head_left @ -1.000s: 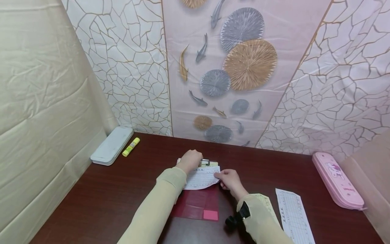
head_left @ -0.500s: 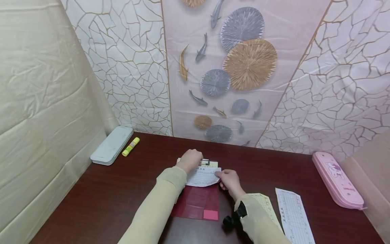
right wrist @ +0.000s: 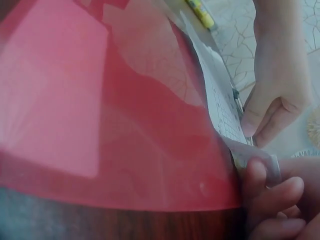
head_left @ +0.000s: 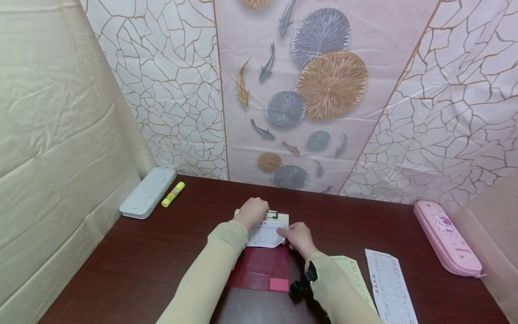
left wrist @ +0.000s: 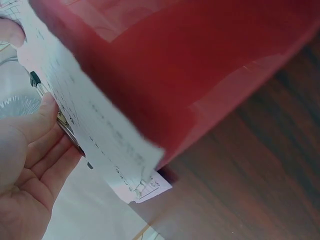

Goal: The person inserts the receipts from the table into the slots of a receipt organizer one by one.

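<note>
On a dark table [head_left: 133, 265], a pale case [head_left: 148, 193] and a yellow glue stick [head_left: 173, 194] lay at middle left; at lower centre, the left hand [head_left: 252, 212] pinched the metal clip [head_left: 273, 215] atop a red clipboard [head_left: 259, 267]. A white printed sheet [head_left: 265, 235] covered the clipboard's upper part, its right edge pinched in the right hand [head_left: 299, 237], near the left hand but apart from it. A yellow sheet [head_left: 353, 273] and a white strip [head_left: 390, 285] lay at lower right, a pink pencil case [head_left: 448, 238] near the right edge.
</note>
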Motion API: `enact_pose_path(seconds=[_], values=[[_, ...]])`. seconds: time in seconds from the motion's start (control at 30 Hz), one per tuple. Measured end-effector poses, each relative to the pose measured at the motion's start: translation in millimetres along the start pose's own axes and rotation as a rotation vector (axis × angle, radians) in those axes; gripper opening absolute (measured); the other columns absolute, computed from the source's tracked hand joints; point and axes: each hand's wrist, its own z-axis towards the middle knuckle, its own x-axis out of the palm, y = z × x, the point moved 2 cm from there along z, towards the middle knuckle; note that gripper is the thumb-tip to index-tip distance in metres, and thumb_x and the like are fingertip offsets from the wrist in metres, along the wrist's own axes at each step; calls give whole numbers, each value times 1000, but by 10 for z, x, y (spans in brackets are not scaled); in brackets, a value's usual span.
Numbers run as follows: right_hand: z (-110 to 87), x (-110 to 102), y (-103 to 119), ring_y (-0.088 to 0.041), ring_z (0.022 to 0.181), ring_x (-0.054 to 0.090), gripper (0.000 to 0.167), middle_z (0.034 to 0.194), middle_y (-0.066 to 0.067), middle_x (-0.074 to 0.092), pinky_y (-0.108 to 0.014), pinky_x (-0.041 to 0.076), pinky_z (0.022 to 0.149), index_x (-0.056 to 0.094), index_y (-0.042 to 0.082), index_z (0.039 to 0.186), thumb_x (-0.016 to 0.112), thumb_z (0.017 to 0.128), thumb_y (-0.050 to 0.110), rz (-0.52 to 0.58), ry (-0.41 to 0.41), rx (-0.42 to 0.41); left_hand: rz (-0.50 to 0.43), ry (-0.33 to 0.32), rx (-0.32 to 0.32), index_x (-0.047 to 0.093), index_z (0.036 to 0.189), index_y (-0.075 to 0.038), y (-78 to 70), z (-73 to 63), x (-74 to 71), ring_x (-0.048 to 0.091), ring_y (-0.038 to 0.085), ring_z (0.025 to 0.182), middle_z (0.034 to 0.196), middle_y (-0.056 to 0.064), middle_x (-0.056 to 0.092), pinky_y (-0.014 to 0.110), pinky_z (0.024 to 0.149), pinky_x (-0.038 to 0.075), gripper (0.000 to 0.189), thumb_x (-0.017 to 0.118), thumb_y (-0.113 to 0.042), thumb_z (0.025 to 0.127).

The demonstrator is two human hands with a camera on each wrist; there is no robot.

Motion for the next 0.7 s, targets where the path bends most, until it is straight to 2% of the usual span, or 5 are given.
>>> enact_pose_path(seconds=[0.23,0.4,0.5,0.6,0.7], values=[[44,20,10,-11,36,37,44,44,0,45,-24,33,37,52,11,52,75,78,37,-38,-24,-40,0,13,-3,71,77,-17,-4,-10,-30,64,13,73,77,-3,69,27,69,51,5,73,-13,80],[30,52,31,-11,35,42,40,47,-2,55,-24,36,39,58,9,56,72,81,37,-113,-69,-85,-4,17,6,63,66,-16,-18,-9,-53,49,10,61,69,-2,65,25,62,45,18,68,-7,81],[0,64,50,-12,35,44,42,48,-4,56,-25,37,39,60,8,57,71,81,40,-129,-88,-76,13,7,31,58,61,-16,-24,-11,-55,44,10,59,64,-2,62,26,60,44,23,66,-5,80],[-16,71,68,-12,36,45,43,47,-3,54,-24,38,38,60,8,58,74,77,45,-127,-90,-65,47,-14,57,59,60,-16,-31,-6,-38,47,9,59,65,-2,63,26,60,46,23,67,-5,79],[-15,72,76,-12,36,46,44,45,-2,51,-24,39,38,59,9,59,76,73,47,-133,-91,-49,102,-29,92,65,66,-16,-47,10,-6,56,9,62,69,-2,66,25,63,50,19,65,-6,82]])
